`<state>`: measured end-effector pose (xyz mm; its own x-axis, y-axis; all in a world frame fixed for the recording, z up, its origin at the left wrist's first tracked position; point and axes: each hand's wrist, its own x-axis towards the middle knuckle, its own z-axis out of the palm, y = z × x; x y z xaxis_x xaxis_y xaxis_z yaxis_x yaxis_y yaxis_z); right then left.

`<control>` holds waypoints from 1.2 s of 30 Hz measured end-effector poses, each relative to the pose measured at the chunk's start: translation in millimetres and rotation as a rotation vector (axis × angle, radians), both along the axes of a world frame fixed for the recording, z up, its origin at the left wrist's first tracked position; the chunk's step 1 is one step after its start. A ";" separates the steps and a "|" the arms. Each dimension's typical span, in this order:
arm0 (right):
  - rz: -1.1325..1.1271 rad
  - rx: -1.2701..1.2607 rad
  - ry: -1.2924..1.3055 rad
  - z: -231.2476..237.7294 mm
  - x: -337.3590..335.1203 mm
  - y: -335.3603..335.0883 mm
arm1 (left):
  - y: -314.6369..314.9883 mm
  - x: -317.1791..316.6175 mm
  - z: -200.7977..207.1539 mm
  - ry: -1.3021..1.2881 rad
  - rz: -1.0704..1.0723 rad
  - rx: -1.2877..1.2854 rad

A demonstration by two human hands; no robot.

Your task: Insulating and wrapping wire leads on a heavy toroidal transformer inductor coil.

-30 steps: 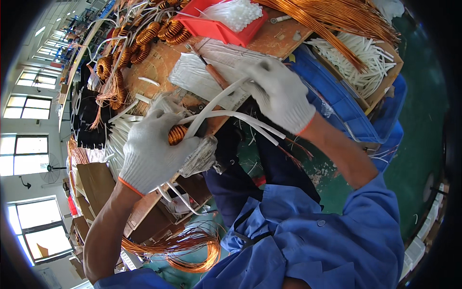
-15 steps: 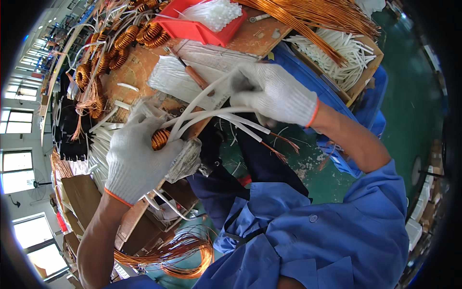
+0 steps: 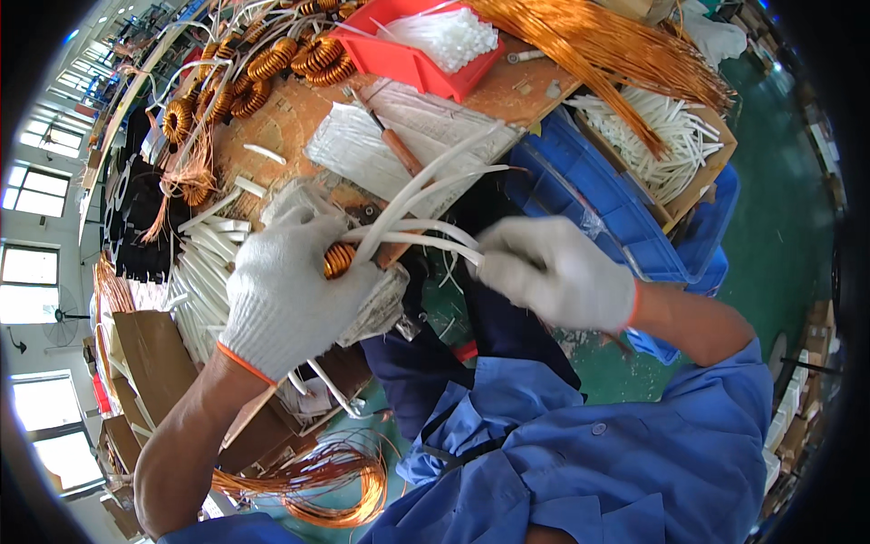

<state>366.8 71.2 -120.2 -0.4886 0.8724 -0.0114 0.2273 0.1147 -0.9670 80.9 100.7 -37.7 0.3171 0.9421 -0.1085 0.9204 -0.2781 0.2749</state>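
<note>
The left hand (image 3: pixel 294 295) clamped tight round the copper coil (image 3: pixel 338 261) at the table's (image 3: pixel 272 118) near edge, and the right hand (image 3: pixel 557 272), fingers curled closed, had the lower white-sleeved leads (image 3: pixel 426 238) pinched, two upper sleeves (image 3: pixel 408 195) sticking out free!

No readable text or signs.
</note>
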 end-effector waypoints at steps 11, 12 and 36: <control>0.504 0.239 0.002 35.1 -107.4 150.1 | 7.7 -7.0 -5.1 -0.014 -0.038 0.005; 0.689 0.039 -0.040 49.1 -103.8 166.0 | 3.4 -9.4 -1.8 0.005 -0.047 0.045; -0.493 -0.038 0.155 -66.7 85.3 132.3 | 2.3 1.4 6.7 0.004 0.029 -0.035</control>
